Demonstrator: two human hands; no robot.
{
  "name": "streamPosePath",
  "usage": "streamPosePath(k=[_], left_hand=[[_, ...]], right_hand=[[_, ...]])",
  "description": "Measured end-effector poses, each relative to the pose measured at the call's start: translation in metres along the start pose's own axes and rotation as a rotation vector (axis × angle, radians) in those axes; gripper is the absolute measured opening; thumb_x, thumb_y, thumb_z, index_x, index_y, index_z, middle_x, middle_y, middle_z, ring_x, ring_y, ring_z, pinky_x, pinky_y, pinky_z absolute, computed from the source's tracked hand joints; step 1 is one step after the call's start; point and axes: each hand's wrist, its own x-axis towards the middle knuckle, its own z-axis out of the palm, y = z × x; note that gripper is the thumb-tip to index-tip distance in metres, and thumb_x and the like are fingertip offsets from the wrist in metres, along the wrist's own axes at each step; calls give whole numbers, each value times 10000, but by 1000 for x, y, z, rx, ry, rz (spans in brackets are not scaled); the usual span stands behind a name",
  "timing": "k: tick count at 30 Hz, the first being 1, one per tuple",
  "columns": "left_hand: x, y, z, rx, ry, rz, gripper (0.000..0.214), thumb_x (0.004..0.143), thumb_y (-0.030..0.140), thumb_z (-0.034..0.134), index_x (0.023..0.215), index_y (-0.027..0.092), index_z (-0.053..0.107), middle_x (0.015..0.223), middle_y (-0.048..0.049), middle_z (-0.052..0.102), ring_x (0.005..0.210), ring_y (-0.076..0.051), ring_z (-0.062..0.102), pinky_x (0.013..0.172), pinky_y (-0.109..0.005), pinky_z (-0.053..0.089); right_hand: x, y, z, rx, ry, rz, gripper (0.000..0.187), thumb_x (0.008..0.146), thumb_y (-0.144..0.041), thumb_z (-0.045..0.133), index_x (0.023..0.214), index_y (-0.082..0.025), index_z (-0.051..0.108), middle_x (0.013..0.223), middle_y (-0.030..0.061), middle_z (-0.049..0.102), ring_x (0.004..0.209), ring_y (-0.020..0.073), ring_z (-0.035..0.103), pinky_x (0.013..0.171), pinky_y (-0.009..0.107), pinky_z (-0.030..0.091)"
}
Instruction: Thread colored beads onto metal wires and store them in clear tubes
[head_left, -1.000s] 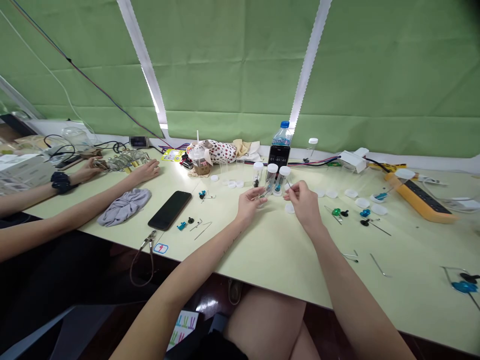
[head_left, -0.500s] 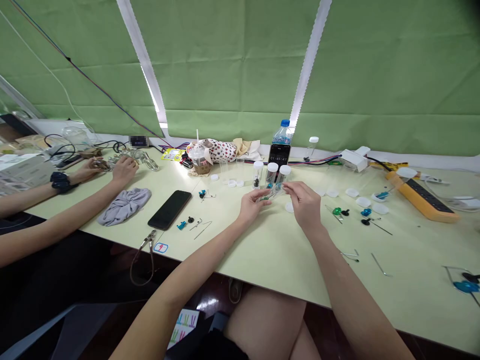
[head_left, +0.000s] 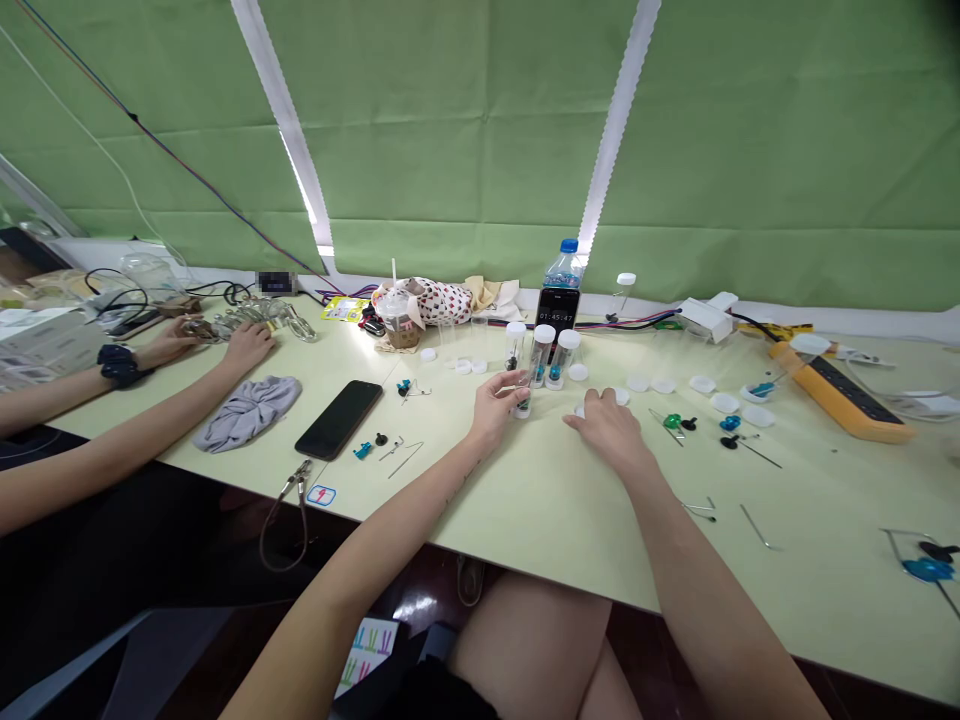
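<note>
My left hand (head_left: 495, 410) is closed around a clear plastic tube (head_left: 524, 401) that stands upright on the table, with something green near its bottom. Most of that tube is behind the fingers. Fingers curled, my right hand (head_left: 611, 430) reaches down to the tabletop at a white cap (head_left: 580, 410), which it partly covers. Just beyond its fingertips lies another white cap (head_left: 622, 396). Behind my left hand stand several capped tubes, among them one tube (head_left: 569, 358) with a blue part inside.
A phone with a timer (head_left: 557, 312) leans on a water bottle (head_left: 564, 268). Right lie green parts (head_left: 672, 422), blue parts (head_left: 730, 423), bent metal rods (head_left: 755, 527) and an orange power strip (head_left: 855, 405). Left are a black phone (head_left: 340, 420), a scrunchie (head_left: 249, 412) and another person's hands (head_left: 251, 342).
The tube in my left hand has come upright and down to the table. My right hand has left it and moved down and right to a white cap.
</note>
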Motion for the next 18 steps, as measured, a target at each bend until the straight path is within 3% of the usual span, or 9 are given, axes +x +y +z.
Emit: streamPosePath(k=[2, 5, 9, 13, 18], left_hand=[[-1, 1, 0, -1, 0, -27, 501, 622, 318, 757, 1089, 179, 639, 1025, -102, 668, 839, -181, 608, 693, -282, 449], [-1, 1, 2, -20, -11, -60, 517, 593, 317, 773, 1075, 170, 654, 964, -100, 682, 813, -183, 607, 653, -273, 441], [-1, 0, 3, -48, -25, -62, 515, 561, 295, 792, 1045, 166, 672, 920, -87, 689, 772, -164, 599, 652, -274, 434], [0, -3, 2, -64, -53, -50, 491, 559, 284, 794, 1024, 174, 682, 912, -77, 690, 740, -145, 586, 658, -279, 431], [1, -5, 2, -48, -101, -44, 475, 584, 272, 780, 1041, 189, 681, 940, -69, 687, 731, -126, 568, 685, -279, 427]], right_hand=[[2, -1, 0, 14, -8, -55, 282, 843, -339, 528, 1002, -110, 568, 968, 169, 542, 850, 288, 597, 694, 370, 433], [9, -3, -2, 151, 86, -104, 266, 860, -290, 477, 1032, -110, 572, 989, 164, 544, 900, 287, 583, 745, 387, 441], [20, -6, -7, 577, 235, -195, 367, 831, -301, 512, 1175, -173, 530, 1101, 125, 536, 900, 226, 581, 751, 355, 474], [23, -11, -13, 905, 266, -252, 520, 752, -295, 617, 1243, -212, 466, 1084, 78, 594, 900, 204, 579, 745, 345, 485], [17, -18, -21, 1141, 276, -285, 347, 780, -288, 595, 1119, -225, 561, 1139, 66, 590, 1049, 211, 546, 863, 369, 466]])
